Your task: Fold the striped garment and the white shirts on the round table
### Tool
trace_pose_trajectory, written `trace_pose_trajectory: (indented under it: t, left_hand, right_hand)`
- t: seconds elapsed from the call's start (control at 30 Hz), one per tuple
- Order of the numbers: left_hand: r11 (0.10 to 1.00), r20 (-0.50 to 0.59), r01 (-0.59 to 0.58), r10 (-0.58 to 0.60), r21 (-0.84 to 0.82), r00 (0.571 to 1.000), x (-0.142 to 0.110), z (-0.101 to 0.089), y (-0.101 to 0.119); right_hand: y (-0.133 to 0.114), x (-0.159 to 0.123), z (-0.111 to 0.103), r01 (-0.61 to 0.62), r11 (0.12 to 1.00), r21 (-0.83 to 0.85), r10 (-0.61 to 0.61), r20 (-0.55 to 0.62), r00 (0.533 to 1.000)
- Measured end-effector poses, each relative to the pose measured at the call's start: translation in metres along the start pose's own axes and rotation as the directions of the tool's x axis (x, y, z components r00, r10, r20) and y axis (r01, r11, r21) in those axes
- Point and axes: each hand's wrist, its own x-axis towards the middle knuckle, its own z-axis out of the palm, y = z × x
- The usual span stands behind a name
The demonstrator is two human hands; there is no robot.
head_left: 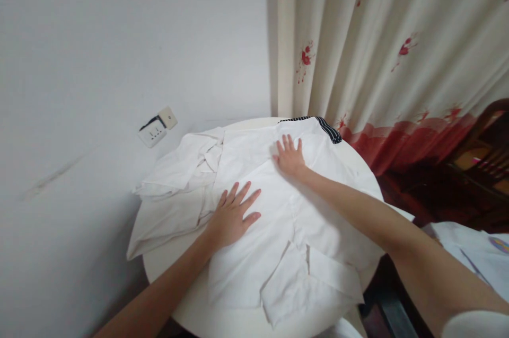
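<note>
White shirt (270, 195) laid out on round table (214, 322), pressed by left hand (233, 219) and right hand (291, 157), fingers spread, nothing gripped. Flattening seems mostly done; some wrinkles left. More white cloth (175, 163) laid beside, at left.

Room in a home, by appearance: hung with a long cream curtain (338, 36), red-flowered and red-hemmed; fitted with a socket (153, 132) on a scuffed white wall (79, 52); supplied with dark wooden furniture (483, 142) and a round counter (222, 322), spread with white clothing (274, 232)
</note>
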Motion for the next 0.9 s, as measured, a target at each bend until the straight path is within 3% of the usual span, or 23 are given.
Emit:
trace_pose_trajectory:
  t: [0.1, 0.2, 0.27, 0.37, 0.5, 0.57, 0.73, 0.8, 0.9]
  left_hand:
    - [0.999, -0.06, 0.022, -0.02, 0.034, 0.998, -0.001, 0.007, -0.002]
    - [0.997, -0.09, 0.035, -0.029, 0.064, 0.996, -0.002, 0.01, -0.002]
    - [0.996, -0.083, 0.029, -0.023, 0.079, 0.996, -0.002, 0.009, -0.002]
    - [0.996, -0.067, 0.03, -0.024, 0.086, 0.997, -0.003, 0.007, 0.0]
    - [0.997, -0.059, 0.034, -0.03, 0.075, 0.998, -0.004, 0.006, 0.0]
    - [0.997, -0.055, 0.035, -0.032, 0.068, 0.998, -0.003, 0.005, 0.0]
    - [0.996, -0.01, 0.057, -0.057, 0.066, 0.998, -0.004, -0.006, 0.013]
    - [0.998, 0.039, -0.057, 0.056, 0.037, 0.998, -0.006, -0.014, 0.022]
    - [0.968, 0.108, -0.248, 0.251, -0.038, 0.962, -0.011, -0.021, 0.03]
  right_hand:
    - [-0.053, -0.04, -0.001, 0.292, 0.94, 0.178, -0.307, 0.059, 0.95]
    - [-0.069, -0.06, 0.005, 0.373, 0.889, 0.265, -0.419, 0.144, 0.896]
    - [-0.054, -0.055, 0.009, 0.348, 0.898, 0.268, -0.404, 0.191, 0.895]
    - [-0.005, -0.029, 0.013, 0.275, 0.934, 0.229, -0.326, 0.229, 0.917]
    - [0.07, 0.004, 0.018, 0.101, 0.988, 0.119, -0.128, 0.248, 0.96]
    - [0.096, 0.012, 0.022, 0.01, 0.997, 0.073, -0.027, 0.23, 0.973]
    - [0.117, 0.015, 0.037, -0.028, 0.999, 0.024, 0.023, 0.203, 0.979]
    - [0.118, 0.015, 0.042, -0.021, 1.0, 0.019, 0.017, 0.195, 0.981]
    - [0.119, 0.016, 0.048, -0.011, 1.0, 0.024, 0.006, 0.184, 0.983]
